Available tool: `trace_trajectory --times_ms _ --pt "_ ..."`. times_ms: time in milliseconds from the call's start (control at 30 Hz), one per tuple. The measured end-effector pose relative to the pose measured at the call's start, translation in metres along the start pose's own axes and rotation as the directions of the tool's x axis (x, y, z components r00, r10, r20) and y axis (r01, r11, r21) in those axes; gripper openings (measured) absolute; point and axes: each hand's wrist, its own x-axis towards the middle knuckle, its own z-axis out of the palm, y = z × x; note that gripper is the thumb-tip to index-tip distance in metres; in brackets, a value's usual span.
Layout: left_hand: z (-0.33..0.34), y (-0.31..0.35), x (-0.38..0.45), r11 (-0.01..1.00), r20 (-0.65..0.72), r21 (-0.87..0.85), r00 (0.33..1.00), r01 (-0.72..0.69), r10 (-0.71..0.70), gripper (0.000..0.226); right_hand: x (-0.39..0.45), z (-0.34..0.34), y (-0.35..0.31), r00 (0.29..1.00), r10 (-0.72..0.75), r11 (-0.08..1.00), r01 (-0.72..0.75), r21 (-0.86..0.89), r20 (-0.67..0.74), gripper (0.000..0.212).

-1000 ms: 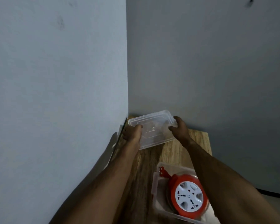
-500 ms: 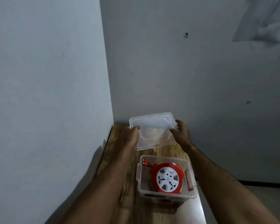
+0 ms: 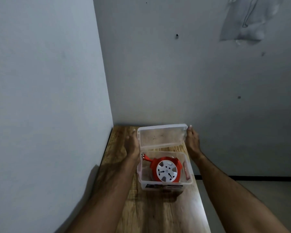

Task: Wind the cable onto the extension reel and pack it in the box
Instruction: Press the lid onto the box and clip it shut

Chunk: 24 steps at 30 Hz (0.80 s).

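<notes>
A clear plastic box (image 3: 189, 167) stands on the wooden table (image 3: 158, 212). Inside it lies the red extension reel (image 3: 166, 170) with its white socket face up and its red plug (image 3: 144, 157) at the back left corner. A clear lid (image 3: 161, 136) hangs tilted in the air just behind and above the box. My left hand (image 3: 132, 145) grips the lid's left end and my right hand (image 3: 192, 140) grips its right end.
The table sits in a corner, with a pale wall close on the left and a grey wall right behind it. Its right edge drops to the floor (image 3: 267, 190). A clear plastic sheet (image 3: 242, 21) hangs high on the back wall.
Both hands have lifted the lid off the far end of the table and carried it toward me, tilted above the box's back edge. The view has drawn back, showing the whole box.
</notes>
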Motion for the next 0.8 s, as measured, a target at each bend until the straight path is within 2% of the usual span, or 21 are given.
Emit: trace_trajectory --times_ms 67,133,233,267,333,400,533,667,800 --pt "-0.003 -0.005 -0.011 0.999 -0.057 0.029 0.998 -0.029 0.031 0.053 -0.003 -0.005 0.008 0.999 0.019 1.0 -0.019 -0.011 -0.027 0.079" --pt "-0.005 -0.013 -0.018 0.999 -0.061 0.006 0.997 -0.038 0.039 0.051 -0.021 -0.008 -0.004 0.998 0.045 0.999 -0.046 -0.025 -0.046 0.068" --pt "-0.01 -0.022 -0.032 0.999 -0.099 0.018 0.995 -0.027 0.028 0.039 -0.055 -0.013 -0.029 0.999 0.032 0.993 -0.029 -0.115 0.024 0.022" --pt "-0.013 -0.024 -0.04 0.999 -0.105 0.03 0.994 -0.036 0.039 0.033 -0.059 -0.016 -0.027 0.999 0.022 0.989 -0.015 -0.145 0.048 0.019" --pt "-0.016 -0.03 -0.051 0.998 -0.094 0.041 0.994 -0.052 0.055 0.023 -0.064 -0.022 -0.017 0.999 0.017 0.987 -0.011 -0.161 0.034 0.026" --pt "-0.021 -0.037 -0.058 0.994 -0.086 0.086 0.994 -0.063 0.07 0.019 -0.076 -0.025 -0.01 1.0 0.011 0.99 -0.012 -0.138 -0.007 0.024" --pt "-0.027 -0.057 -0.062 0.987 -0.063 0.14 0.995 -0.073 0.083 0.033 -0.101 -0.031 -0.001 0.999 -0.02 0.996 0.016 -0.087 -0.05 0.012" --pt "-0.032 -0.076 -0.061 0.966 -0.043 0.236 0.992 -0.102 0.115 0.045 -0.123 -0.036 0.014 0.997 -0.066 0.987 0.061 -0.147 -0.029 0.028" --pt "-0.038 -0.092 -0.06 0.907 -0.003 0.385 0.982 -0.171 0.187 0.051 -0.137 -0.04 0.027 0.999 -0.05 0.967 0.046 -0.25 -0.012 0.044"
